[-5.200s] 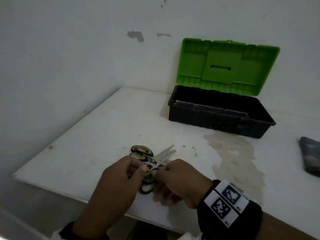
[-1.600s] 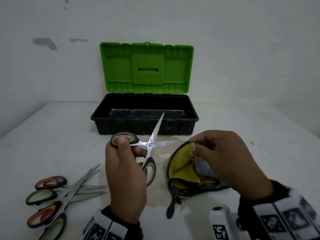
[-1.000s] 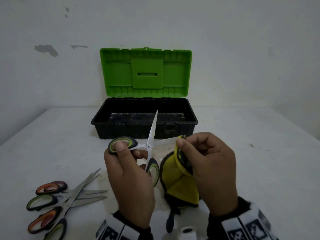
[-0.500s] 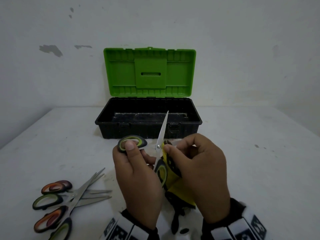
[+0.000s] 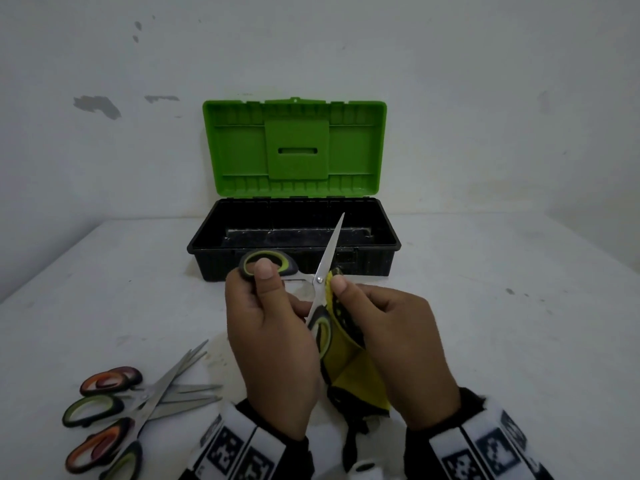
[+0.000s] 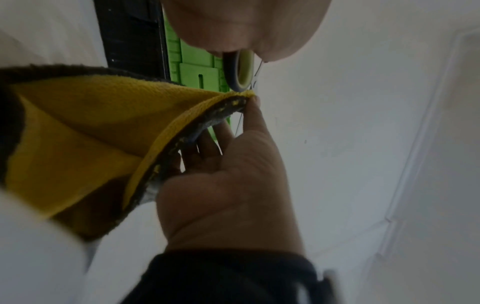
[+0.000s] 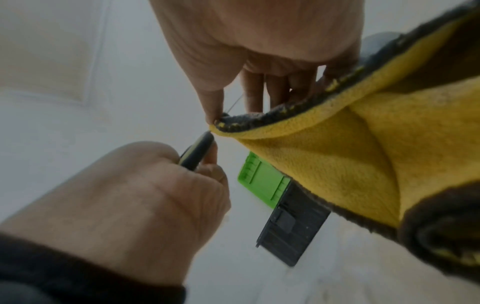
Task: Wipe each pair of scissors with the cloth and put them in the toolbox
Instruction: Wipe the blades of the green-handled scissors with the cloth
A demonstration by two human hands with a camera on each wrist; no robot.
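Observation:
My left hand (image 5: 273, 306) grips a pair of green-and-black-handled scissors (image 5: 325, 265) by the upper loop, thumb on top. The blades are spread, and one points up over the toolbox (image 5: 389, 252). My right hand (image 5: 377, 320) pinches a yellow cloth with a dark edge (image 5: 353, 372) against the scissors beside the pivot. The other blade is hidden behind the cloth and fingers. In the left wrist view the handle (image 6: 242, 70) sits just above the cloth's pinched corner (image 6: 228, 96). The right wrist view shows the cloth (image 7: 337, 154) hanging from my fingers.
The black toolbox stands open at the back against the wall, its green lid (image 5: 294, 147) upright. Several more scissors with orange and green handles (image 5: 138, 403) lie crossed at the white table's front left. Bare table lies to the right.
My right hand has lifted the cloth off the table and brought it left against the scissors near the pivot. My left hand keeps the scissors raised, their upright blade tilting slightly right.

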